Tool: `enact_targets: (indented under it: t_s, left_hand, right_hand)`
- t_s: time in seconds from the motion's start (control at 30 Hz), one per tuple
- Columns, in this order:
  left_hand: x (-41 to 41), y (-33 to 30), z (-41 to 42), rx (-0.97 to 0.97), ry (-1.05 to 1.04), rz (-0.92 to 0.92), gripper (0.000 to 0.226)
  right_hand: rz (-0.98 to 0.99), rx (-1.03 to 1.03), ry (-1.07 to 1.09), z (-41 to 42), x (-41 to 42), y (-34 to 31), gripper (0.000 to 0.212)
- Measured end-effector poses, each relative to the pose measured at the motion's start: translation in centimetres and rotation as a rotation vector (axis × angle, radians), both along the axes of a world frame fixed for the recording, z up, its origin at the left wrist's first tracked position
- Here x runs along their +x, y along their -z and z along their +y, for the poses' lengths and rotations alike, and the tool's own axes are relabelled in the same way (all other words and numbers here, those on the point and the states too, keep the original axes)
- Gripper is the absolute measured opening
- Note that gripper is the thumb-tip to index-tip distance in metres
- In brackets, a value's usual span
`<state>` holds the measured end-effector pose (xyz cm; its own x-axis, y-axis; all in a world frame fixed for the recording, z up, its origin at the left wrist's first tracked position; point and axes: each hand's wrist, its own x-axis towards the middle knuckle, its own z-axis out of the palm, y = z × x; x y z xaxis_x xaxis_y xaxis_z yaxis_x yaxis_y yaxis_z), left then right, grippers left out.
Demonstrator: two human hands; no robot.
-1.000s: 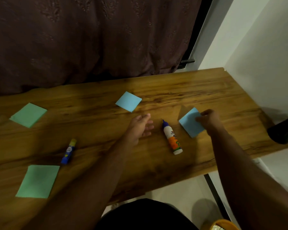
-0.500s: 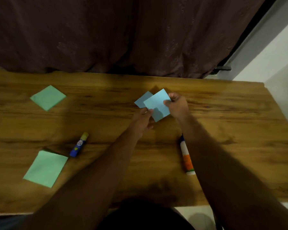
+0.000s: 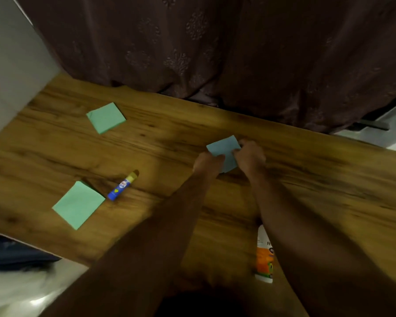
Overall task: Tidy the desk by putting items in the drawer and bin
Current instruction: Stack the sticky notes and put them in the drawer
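Head view: both blue notes now stacked mid-desk, pinched by left hand (image 3: 207, 164) and right hand (image 3: 249, 156) at blue notes (image 3: 224, 149). A second ago lying apart. Green notes at 10 and 8 o'clock, glues untouched; drawer, bin unseen.
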<state>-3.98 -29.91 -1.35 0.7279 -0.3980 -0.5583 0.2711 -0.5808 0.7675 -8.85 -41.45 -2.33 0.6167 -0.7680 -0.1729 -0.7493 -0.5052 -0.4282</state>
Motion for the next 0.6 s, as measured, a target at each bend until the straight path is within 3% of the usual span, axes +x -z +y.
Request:
enact_targets:
  t_s: [0.27, 0.43, 0.6]
  left_hand:
    - [-0.2, 0.1, 0.7, -0.007, -0.028, 0.016, 0.046]
    - [0.4, -0.1, 2.2, 0.017, -0.024, -0.017, 0.035]
    - [1.1, -0.3, 3.6, 0.002, 0.023, -0.060, 0.038]
  right_hand:
    - [-0.015, 0.240, 0.060, -0.2, 0.1, -0.3, 0.030]
    - [-0.187, 0.395, 0.198, 1.2, 0.3, -0.8, 0.031]
    - [-0.333, 0.429, 0.301, 3.5, -0.1, -1.2, 0.037]
